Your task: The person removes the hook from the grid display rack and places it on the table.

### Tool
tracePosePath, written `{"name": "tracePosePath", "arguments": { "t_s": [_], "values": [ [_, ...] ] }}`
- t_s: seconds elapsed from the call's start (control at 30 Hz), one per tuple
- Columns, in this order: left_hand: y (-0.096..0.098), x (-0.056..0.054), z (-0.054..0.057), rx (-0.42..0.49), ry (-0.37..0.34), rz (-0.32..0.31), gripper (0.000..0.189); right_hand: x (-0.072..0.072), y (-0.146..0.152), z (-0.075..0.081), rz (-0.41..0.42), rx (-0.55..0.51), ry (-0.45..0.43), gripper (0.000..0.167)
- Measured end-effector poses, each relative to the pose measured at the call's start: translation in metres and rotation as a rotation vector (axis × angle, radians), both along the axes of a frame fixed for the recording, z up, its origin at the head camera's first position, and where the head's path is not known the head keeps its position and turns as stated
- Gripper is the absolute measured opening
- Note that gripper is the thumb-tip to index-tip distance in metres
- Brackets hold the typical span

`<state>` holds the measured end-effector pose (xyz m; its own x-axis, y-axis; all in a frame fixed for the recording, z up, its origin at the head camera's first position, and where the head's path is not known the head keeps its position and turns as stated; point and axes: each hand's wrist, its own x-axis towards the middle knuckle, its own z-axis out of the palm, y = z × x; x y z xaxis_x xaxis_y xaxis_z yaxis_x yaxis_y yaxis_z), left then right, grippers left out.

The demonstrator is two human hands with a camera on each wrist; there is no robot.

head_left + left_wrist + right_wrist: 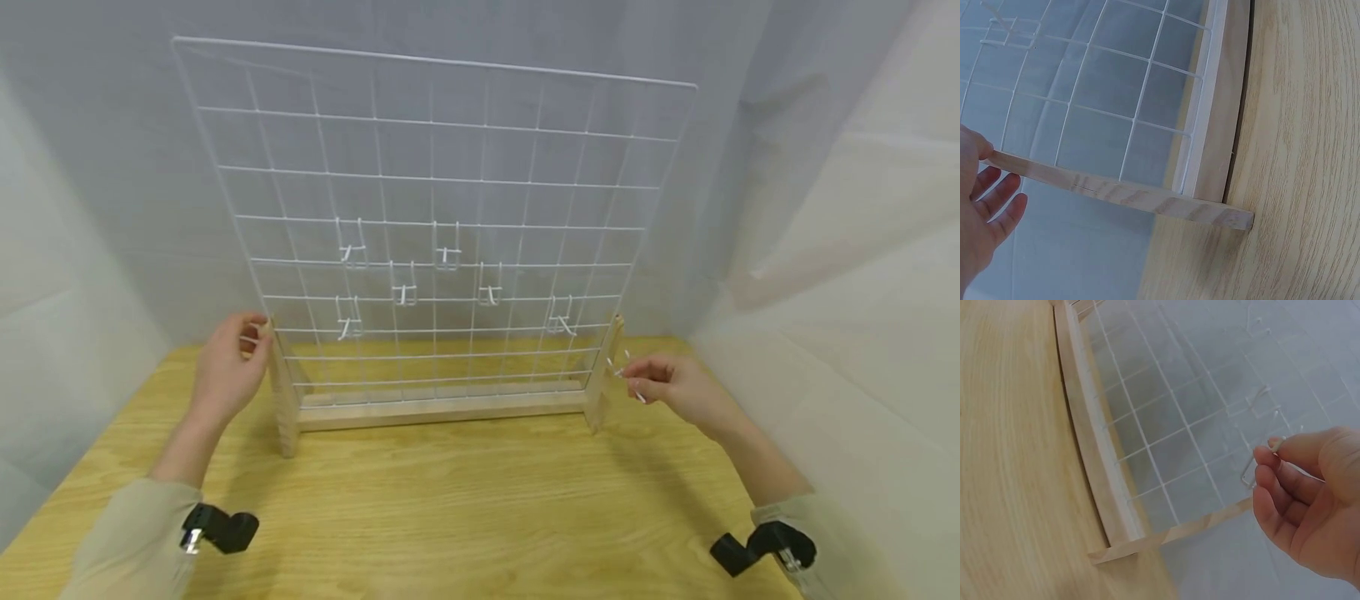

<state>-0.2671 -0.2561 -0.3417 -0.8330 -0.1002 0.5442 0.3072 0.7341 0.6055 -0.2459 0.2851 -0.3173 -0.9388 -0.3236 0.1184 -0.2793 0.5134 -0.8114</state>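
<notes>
A white wire grid panel (435,208) stands upright in a wooden base (442,410) on the table. Several white hooks (405,293) hang on its lower rows. My left hand (228,367) is at the grid's left edge, touching the top of the left wooden upright (1116,190), fingers loosely curled. My right hand (667,385) is just right of the right upright (606,371) and pinches a small white wire hook (1259,464) between thumb and fingers, clear of the grid.
The light wooden table (465,500) runs from the base toward me. White cloth walls (825,250) close in behind and on both sides. Black wrist camera mounts (221,529) sit on both sleeves.
</notes>
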Motion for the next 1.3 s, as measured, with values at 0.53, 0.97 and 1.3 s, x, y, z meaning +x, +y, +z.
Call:
{"name": "tracePosePath", "arguments": {
  "t_s": [0.53,0.97,1.3],
  "values": [
    [-0.001,0.002,0.003,-0.009,-0.012,-0.008,0.029,0.008,-0.007,-0.044,0.038,0.025,-0.098,0.019],
    [-0.001,0.002,0.005,-0.003,-0.030,-0.013,0.031,0.003,-0.024,-0.080,0.087,-0.002,-0.125,0.024],
    [0.001,0.003,0.003,-0.008,-0.045,-0.015,0.030,0.004,-0.032,-0.103,0.170,-0.055,-0.220,0.023]
  ]
}}
